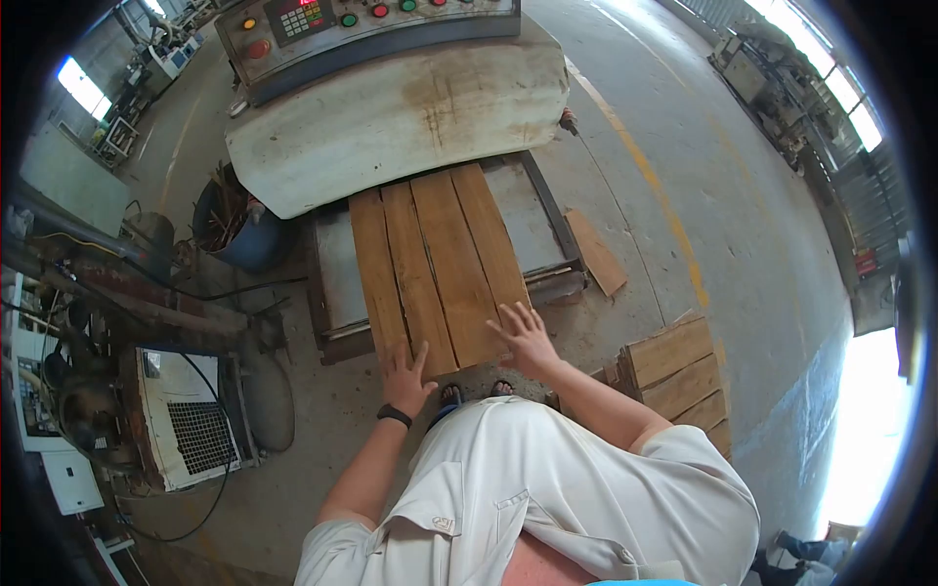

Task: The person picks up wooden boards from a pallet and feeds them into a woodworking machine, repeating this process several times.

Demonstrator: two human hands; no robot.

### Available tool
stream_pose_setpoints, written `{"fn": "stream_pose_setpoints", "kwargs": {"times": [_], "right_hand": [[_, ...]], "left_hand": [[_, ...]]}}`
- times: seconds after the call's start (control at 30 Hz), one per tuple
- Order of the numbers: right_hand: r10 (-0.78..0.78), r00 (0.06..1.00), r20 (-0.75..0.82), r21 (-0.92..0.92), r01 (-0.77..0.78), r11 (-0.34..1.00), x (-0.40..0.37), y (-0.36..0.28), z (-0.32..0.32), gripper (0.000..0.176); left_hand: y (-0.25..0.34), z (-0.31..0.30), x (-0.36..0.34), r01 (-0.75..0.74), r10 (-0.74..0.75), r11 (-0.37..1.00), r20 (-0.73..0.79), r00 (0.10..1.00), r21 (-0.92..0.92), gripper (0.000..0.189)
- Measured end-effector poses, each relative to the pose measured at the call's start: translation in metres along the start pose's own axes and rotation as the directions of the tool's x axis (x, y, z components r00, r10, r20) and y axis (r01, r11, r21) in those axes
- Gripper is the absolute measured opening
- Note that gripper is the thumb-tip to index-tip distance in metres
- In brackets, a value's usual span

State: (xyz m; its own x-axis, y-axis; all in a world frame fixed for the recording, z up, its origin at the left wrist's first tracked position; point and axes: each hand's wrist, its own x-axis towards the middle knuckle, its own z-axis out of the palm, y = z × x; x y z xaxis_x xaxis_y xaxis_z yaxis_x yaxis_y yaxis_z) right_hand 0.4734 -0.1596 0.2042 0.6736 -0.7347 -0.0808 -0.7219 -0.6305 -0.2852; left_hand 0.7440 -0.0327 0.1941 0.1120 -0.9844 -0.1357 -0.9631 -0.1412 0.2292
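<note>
L hand [404,376] and R hand [528,339] are both down flat on the planks [440,259] on my feed rn. There are four planks, side by side w/ edges touching, running near-to-far along the metal feed table [532,210] in the middle of the shot. Their far ends meet the white, rust-stained hood [401,117]; can't tell how far under they go. The near ends hang just past the table edge, right in front of the body.

L hand: fingers open and spread, palm down on the near end of the left pair of planks, not gripping anything. Black band [394,416] on that wrist.

R hand: same deal, open w/ fingers fanned out, resting on the near end of the right-most planks, a bit farther in than the L.

Other stuff around:
- control panel [362,20] w/ coloured buttons + red readout, far side, on top of the hood
- short offcut [596,256] on the concrete just right of the table
- stack of boards [679,376] near right, beside the R forearm
- blue bin [239,234] w/ scraps, left of the machine
- grille box [191,422] near left
- yellow line [674,220] on the floor, right side, well apart from the table
</note>
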Motion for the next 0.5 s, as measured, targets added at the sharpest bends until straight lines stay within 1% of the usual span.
{"fn": "stream_pose_setpoints", "kwargs": {"times": [0.03,0.07,0.1,0.23,0.5], "right_hand": [[-0.043,0.999,0.025,-0.027,0.043,0.999,0.002,-0.005,0.005,0.081],[-0.098,0.994,0.052,-0.054,0.101,0.993,0.009,-0.001,0.007,0.080],[-0.110,0.993,0.050,-0.054,0.113,0.992,0.012,0.000,0.006,0.080],[-0.147,0.987,0.059,-0.052,0.150,0.987,0.023,0.010,0.010,0.079],[-0.162,0.983,0.085,-0.050,0.166,0.985,0.075,0.024,0.003,0.077]], "left_hand": [[0.005,0.000,0.002,-0.044,0.043,0.998,0.029,0.999,0.036,0.087],[0.008,0.006,0.007,-0.037,0.037,0.998,0.010,0.999,0.042,0.085],[0.006,0.010,0.012,-0.042,0.042,0.998,0.004,0.999,0.048,0.083],[0.003,0.013,0.022,-0.039,0.037,0.997,0.031,0.999,0.068,0.076],[-0.008,0.004,0.069,0.015,-0.017,0.999,0.055,0.998,0.031,0.074]]}}
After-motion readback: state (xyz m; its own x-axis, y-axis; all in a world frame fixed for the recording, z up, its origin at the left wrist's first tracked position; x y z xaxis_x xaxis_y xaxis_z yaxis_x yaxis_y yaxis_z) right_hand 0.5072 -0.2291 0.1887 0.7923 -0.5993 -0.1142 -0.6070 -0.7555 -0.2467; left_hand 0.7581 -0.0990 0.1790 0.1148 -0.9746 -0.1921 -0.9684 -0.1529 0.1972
